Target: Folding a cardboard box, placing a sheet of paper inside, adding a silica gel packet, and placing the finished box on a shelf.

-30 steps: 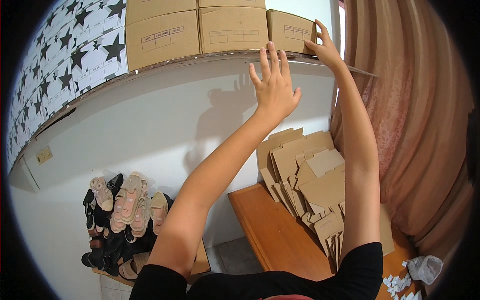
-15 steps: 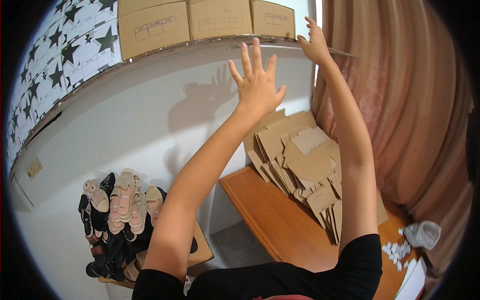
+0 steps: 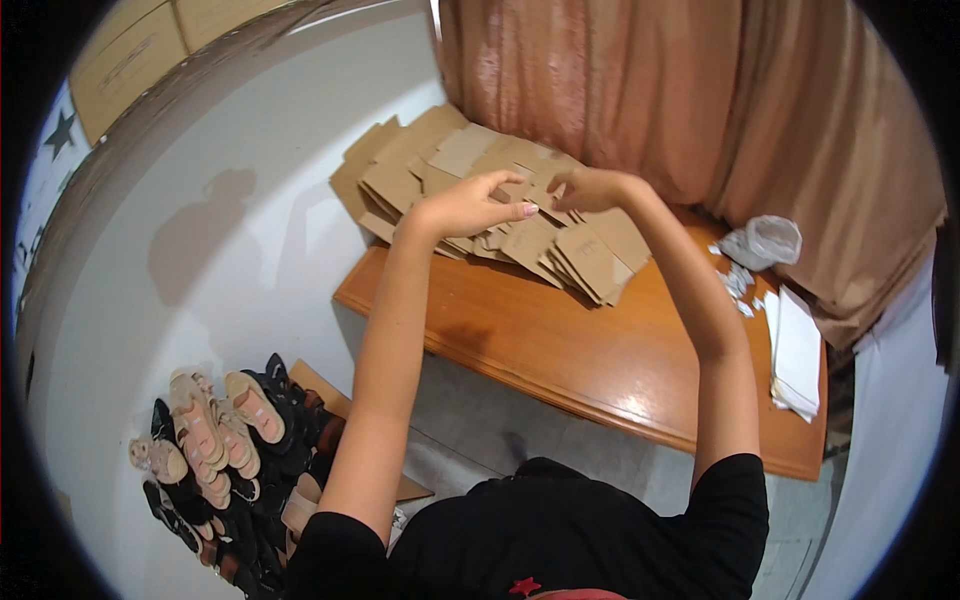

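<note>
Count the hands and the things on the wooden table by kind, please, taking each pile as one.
Hands: 2, left hand and right hand
Pile of flattened cardboard: 1
Clear plastic bag: 1
Scatter of small white bits: 1
Stack of white sheets: 1
Total: 6

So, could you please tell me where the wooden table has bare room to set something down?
The table is bare between the flattened cardboard and its near edge, left of the white sheets; the right arm hides part. It is crowded with cardboard at back left, and with paper bits and a plastic bag at back right.
</note>
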A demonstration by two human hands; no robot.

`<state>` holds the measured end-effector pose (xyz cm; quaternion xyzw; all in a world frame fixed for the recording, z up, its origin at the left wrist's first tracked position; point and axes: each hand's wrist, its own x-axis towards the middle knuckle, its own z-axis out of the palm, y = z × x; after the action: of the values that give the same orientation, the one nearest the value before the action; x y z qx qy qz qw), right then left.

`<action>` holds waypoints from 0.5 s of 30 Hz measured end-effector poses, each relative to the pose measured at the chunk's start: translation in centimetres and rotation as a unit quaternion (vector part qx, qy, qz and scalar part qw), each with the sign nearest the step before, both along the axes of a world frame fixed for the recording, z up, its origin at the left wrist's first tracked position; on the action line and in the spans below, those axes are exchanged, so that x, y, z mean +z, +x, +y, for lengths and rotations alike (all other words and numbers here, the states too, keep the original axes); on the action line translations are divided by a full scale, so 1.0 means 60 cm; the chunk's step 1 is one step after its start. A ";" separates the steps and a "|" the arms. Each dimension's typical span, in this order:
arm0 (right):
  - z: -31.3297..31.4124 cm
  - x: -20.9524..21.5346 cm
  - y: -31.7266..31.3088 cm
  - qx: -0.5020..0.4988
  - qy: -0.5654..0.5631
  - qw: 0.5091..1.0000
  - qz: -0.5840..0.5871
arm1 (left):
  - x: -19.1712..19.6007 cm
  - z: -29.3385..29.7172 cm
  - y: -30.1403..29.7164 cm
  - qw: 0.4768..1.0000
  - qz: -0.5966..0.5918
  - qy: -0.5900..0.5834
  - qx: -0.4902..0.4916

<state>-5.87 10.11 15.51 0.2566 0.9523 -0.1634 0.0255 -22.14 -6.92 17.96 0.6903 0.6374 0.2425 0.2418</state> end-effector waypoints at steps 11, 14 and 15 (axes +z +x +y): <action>0.006 -0.340 0.276 -0.193 -0.331 0.906 0.179 | -0.366 0.228 0.185 0.972 -0.058 -0.212 -0.078; -0.014 -0.372 0.312 -0.238 -0.367 0.872 0.218 | -0.445 0.288 0.227 0.985 0.033 -0.168 0.006; -0.019 -0.377 0.324 -0.268 -0.377 0.858 0.224 | -0.450 0.306 0.245 0.977 0.066 -0.203 0.013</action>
<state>13.56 8.99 -7.13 0.4287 0.6922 -0.5638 -0.1386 -7.41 11.42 -9.05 0.6328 0.6970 0.0650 0.3310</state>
